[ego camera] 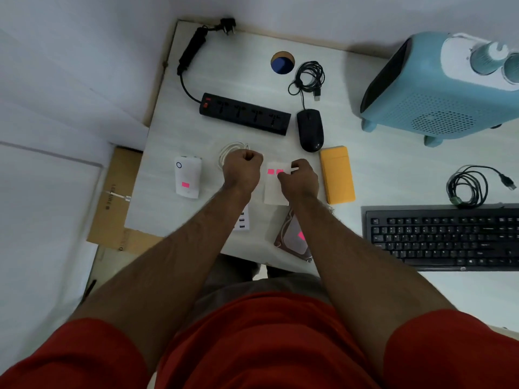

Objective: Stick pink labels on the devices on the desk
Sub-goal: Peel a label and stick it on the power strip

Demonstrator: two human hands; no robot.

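Note:
A white backing sheet with two pink labels near its top lies between my hands on the desk. My right hand pinches the sheet's upper right part. My left hand is curled into a fist just left of the sheet, over a white coiled cable; I see nothing in it. A white adapter at the left carries a pink label. A hard drive under my right forearm also bears one. A white USB hub peeks from under my left forearm.
Behind my hands lie a black power strip, a black mouse and an orange power bank. A blue heater, a black keyboard and two coiled black cables are to the right. A cardboard box stands off the left edge.

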